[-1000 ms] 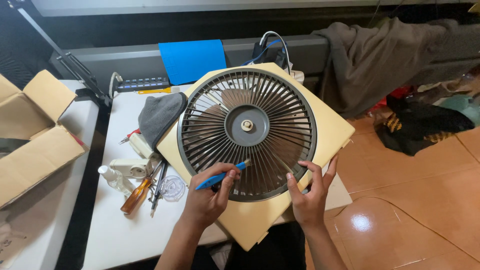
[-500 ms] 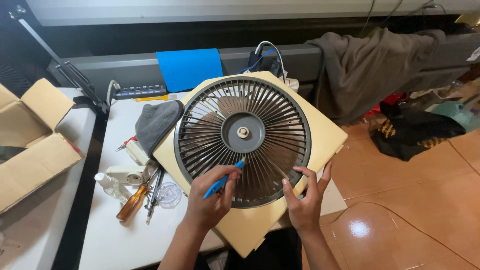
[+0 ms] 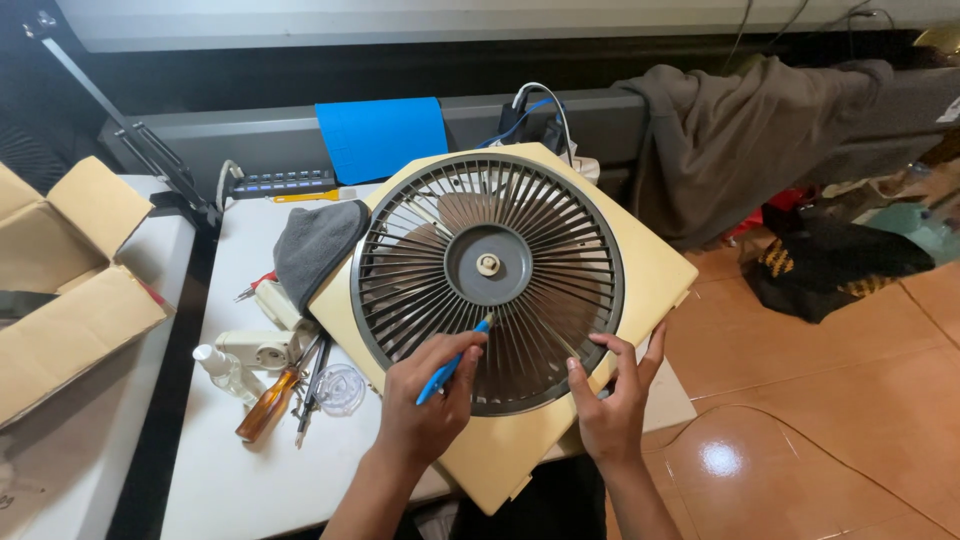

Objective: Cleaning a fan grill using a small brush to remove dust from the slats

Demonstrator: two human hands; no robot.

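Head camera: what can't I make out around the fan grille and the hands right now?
- Head view: the tip of the blue tool sits against the fan grille; too small to tell what kind it is.
- The blades behind the grille are masked by its ribs.
- The right hand covers the grille's lower rim, hiding any clip there.
- The cream fan housing has its near corner hidden by the left hand and forearm.

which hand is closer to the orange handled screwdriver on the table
Left. The left hand, holding a blue tool over the fan grille, is just right of the screwdriver. The right hand rests farther right on the grille's lower rim.
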